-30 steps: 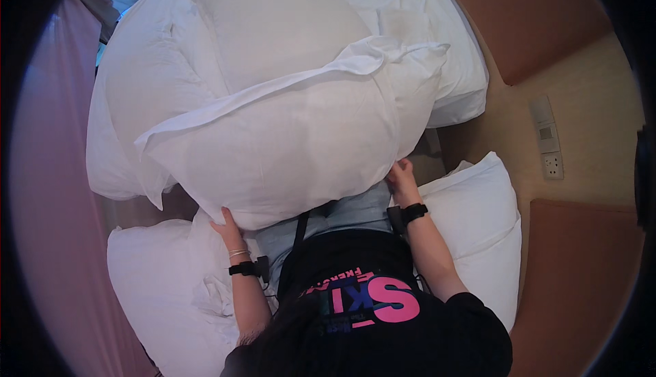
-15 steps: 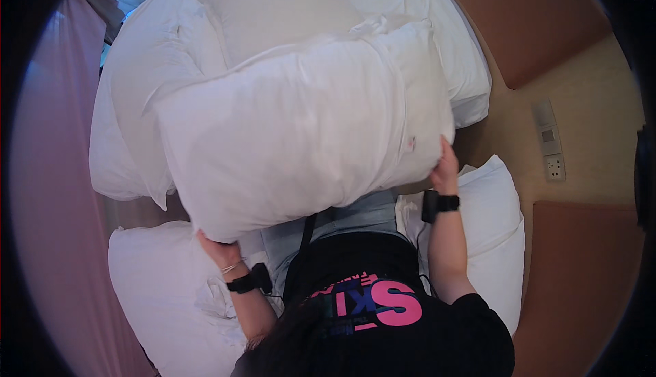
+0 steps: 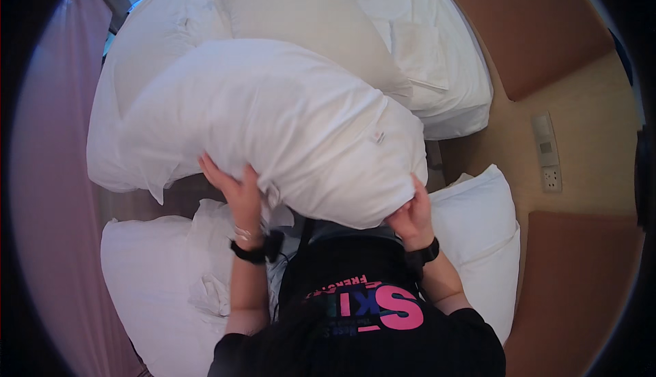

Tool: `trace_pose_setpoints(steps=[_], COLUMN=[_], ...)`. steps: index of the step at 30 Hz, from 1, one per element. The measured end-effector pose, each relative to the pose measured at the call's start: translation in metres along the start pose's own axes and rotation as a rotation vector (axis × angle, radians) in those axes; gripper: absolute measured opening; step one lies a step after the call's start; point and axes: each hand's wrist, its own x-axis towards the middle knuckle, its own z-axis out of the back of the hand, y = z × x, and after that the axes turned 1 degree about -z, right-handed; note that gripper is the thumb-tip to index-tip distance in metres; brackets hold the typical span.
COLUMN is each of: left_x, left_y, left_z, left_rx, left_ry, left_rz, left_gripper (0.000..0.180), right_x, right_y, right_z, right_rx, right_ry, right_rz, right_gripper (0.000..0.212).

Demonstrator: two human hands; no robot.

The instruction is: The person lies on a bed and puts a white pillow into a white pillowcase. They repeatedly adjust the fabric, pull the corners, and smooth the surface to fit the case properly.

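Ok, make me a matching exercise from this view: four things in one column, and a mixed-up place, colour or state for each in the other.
1. Tagged pillow
2. Curtain
3. Socket
4. T-shirt

A. Black, with a pink print
B. On the wall, right side
C. White, left hand and right hand at its near edge
D. Pinkish, hanging far left

Pairs: 1-C, 2-D, 3-B, 4-A.

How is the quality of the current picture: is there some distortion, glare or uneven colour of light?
Head view: black rounded corners, and the pink curtain bows along the rim; head view: soft shading, no harsh glare, on the white pillow at the hands; head view: bluish light upper left, warmer tone on the wall at right.
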Motion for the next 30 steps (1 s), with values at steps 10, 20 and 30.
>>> trace_pose_setpoints(steps=[10,20,30], left_x=[-0.121,-0.101,-0.101], left_y=[0.04,-0.082,-0.11], left_z=[0.026,0.007,0.015], left_rx=[0.293,0.15,-0.243], left_ry=[0.715,0.941,1.107], left_rz=[0.241,-0.439,-0.293], left_gripper=[0.057,0.05,0.025], right_x=[-0.004,0.005,0.019], right_y=[-0.027,-0.015,-0.013], right_z=[0.016,-0.016,-0.011], right_rx=[-0.131,0.087,0.007], right_ry=[0.003,0.436,0.178], right_rz=[-0.121,-0.082,-0.041], right_gripper=[0.037,0.048,0.045])
